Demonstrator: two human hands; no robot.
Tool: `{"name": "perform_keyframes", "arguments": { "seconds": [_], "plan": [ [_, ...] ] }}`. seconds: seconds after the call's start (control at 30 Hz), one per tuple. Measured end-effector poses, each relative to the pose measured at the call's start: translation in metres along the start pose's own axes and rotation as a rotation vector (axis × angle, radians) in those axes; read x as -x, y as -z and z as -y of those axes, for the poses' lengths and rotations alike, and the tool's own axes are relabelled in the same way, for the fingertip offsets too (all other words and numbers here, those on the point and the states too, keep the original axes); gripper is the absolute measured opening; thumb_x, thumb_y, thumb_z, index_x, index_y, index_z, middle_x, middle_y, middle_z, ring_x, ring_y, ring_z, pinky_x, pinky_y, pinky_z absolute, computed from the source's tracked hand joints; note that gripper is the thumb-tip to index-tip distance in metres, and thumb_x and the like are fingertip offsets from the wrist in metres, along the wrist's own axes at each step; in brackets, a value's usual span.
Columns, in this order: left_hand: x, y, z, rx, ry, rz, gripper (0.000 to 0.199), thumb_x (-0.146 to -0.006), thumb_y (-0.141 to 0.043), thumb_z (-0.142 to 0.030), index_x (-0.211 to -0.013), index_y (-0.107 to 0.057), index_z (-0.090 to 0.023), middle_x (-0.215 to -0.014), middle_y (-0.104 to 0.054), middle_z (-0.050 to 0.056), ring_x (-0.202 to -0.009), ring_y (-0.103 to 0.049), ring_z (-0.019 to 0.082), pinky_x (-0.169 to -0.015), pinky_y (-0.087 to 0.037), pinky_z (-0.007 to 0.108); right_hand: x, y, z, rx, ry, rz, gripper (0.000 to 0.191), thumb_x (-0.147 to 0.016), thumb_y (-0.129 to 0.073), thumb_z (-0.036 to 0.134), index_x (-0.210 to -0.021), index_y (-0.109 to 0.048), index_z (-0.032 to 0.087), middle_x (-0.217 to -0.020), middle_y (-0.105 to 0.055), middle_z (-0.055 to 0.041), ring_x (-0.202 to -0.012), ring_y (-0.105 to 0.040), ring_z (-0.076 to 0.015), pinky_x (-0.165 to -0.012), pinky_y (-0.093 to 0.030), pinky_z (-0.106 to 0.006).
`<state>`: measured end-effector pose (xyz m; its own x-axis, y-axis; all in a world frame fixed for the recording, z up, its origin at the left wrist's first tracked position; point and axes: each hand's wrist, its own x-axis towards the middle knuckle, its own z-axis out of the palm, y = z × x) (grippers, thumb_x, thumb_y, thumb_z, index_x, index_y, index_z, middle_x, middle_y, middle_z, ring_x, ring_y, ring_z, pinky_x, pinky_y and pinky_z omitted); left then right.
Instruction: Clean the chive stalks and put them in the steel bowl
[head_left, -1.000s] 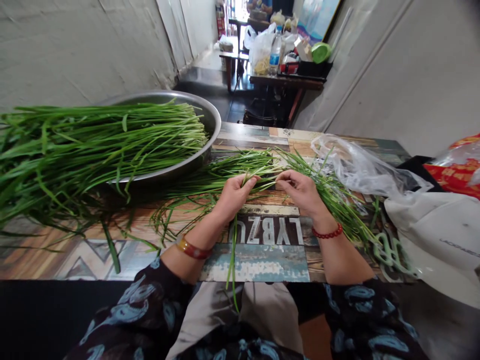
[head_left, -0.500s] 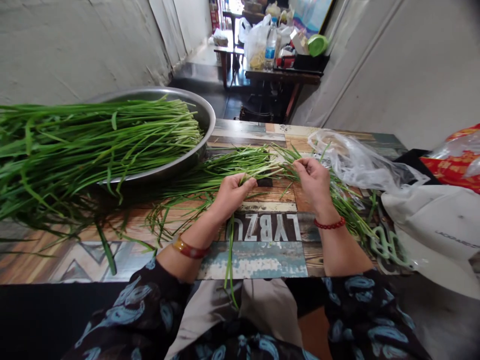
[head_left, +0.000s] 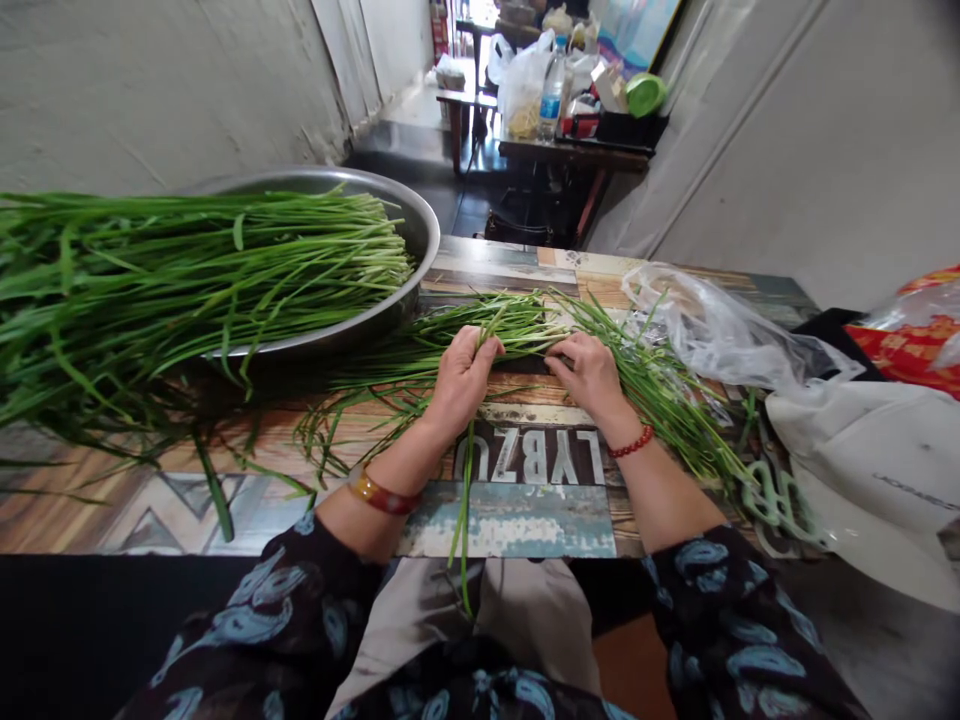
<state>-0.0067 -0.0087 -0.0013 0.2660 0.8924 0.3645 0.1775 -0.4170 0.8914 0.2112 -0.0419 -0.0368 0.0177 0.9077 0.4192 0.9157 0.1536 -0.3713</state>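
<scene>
Several long green stalks [head_left: 466, 500] hang down over the table's front edge from my left hand [head_left: 463, 375], which is closed around them. My right hand [head_left: 589, 372] has its thumb and fingers pinched together by the pale stalk ends; whatever lies between the fingertips is too small to make out. Behind both hands a loose pile of green stalks [head_left: 420, 345] lies across the patterned table [head_left: 555, 525]. Another bunch of stalks [head_left: 667, 400] slants away to the right of my right hand.
A large metal basin [head_left: 427, 235] heaped with long green stalks [head_left: 247, 260] stands at the left. At the right are a clear plastic bag [head_left: 720, 320], green-handled scissors [head_left: 776, 500], a white cap [head_left: 870, 470] and a red package [head_left: 911, 335]. Beyond stands a cluttered table [head_left: 577, 152].
My right hand has moved left and slightly down, closer to my left hand. My left hand has risen slightly, with the stalks still hanging from it. The view has shifted a little.
</scene>
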Motion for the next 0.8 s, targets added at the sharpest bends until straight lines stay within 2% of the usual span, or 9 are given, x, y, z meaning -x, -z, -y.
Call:
{"name": "perform_keyframes", "arguments": {
  "seconds": [0.17, 0.27, 0.37, 0.43, 0.53, 0.67, 0.8],
  "plan": [
    [0.002, -0.003, -0.001, 0.128, 0.110, 0.022, 0.029, -0.096, -0.046, -0.040, -0.082, -0.059, -0.018, -0.066, -0.057, -0.001, -0.065, -0.052, 0.013, -0.067, -0.043, 0.024, -0.002, 0.007, 0.007, -0.307, 0.020, -0.095, 0.017, -0.091, -0.057, 0.030, -0.087, -0.072, 0.022, -0.083, -0.066, -0.0037, -0.075, -0.060, -0.0176, -0.073, -0.049, -0.031],
    [0.002, -0.004, -0.002, 0.070, 0.066, 0.017, 0.025, -0.091, -0.056, -0.039, -0.088, -0.066, -0.017, -0.076, -0.065, 0.000, -0.073, -0.057, 0.014, -0.072, -0.044, 0.024, 0.000, 0.016, 0.019, -0.373, 0.039, -0.129, 0.017, -0.092, -0.056, 0.028, -0.092, -0.073, 0.022, -0.087, -0.068, -0.0045, -0.079, -0.062, -0.0183, -0.075, -0.050, -0.032],
    [0.002, -0.004, -0.002, 0.037, -0.014, 0.066, 0.021, -0.088, -0.060, -0.034, -0.091, -0.070, -0.016, -0.085, -0.069, 0.001, -0.080, -0.060, 0.015, -0.076, -0.044, 0.025, 0.002, 0.025, 0.033, -0.375, 0.100, -0.154, 0.018, -0.093, -0.055, 0.027, -0.091, -0.072, 0.022, -0.087, -0.068, -0.0054, -0.083, -0.063, -0.0194, -0.077, -0.050, -0.035],
    [0.002, -0.004, -0.002, -0.021, -0.061, 0.108, 0.020, -0.087, -0.061, -0.033, -0.080, -0.068, -0.015, -0.076, -0.065, 0.001, -0.074, -0.057, 0.014, -0.072, -0.042, 0.025, 0.002, 0.030, 0.039, -0.348, 0.159, -0.162, 0.017, -0.093, -0.055, 0.027, -0.088, -0.071, 0.022, -0.085, -0.067, -0.0054, -0.084, -0.063, -0.0200, -0.077, -0.050, -0.036],
    [0.003, -0.004, -0.004, -0.148, -0.134, 0.184, 0.031, -0.088, -0.061, -0.030, -0.061, -0.057, -0.016, -0.062, -0.052, -0.001, -0.063, -0.048, 0.012, -0.064, -0.035, 0.025, 0.002, 0.033, 0.042, -0.330, 0.215, -0.173, 0.017, -0.093, -0.055, 0.028, -0.086, -0.069, 0.022, -0.083, -0.067, -0.0050, -0.083, -0.062, -0.0198, -0.077, -0.048, -0.035],
    [0.003, -0.005, -0.007, -0.231, -0.182, 0.277, 0.035, -0.090, -0.056, -0.027, -0.058, -0.045, -0.017, -0.059, -0.044, -0.003, -0.060, -0.042, 0.011, -0.061, -0.031, 0.025, 0.000, 0.032, 0.035, -0.348, 0.081, -0.246, 0.021, -0.094, -0.054, 0.032, -0.082, -0.067, 0.022, -0.082, -0.067, -0.0040, -0.079, -0.061, -0.0185, -0.075, -0.048, -0.033],
    [0.002, -0.005, -0.007, -0.272, -0.161, 0.315, 0.037, -0.089, -0.056, -0.028, -0.058, -0.037, -0.019, -0.059, -0.040, -0.003, -0.060, -0.040, 0.012, -0.060, -0.029, 0.025, -0.003, 0.025, 0.020, -0.305, -0.017, -0.275, 0.024, -0.094, -0.054, 0.037, -0.079, -0.066, 0.022, -0.080, -0.066, -0.0042, -0.079, -0.061, -0.0196, -0.077, -0.047, -0.034]
  ]
}}
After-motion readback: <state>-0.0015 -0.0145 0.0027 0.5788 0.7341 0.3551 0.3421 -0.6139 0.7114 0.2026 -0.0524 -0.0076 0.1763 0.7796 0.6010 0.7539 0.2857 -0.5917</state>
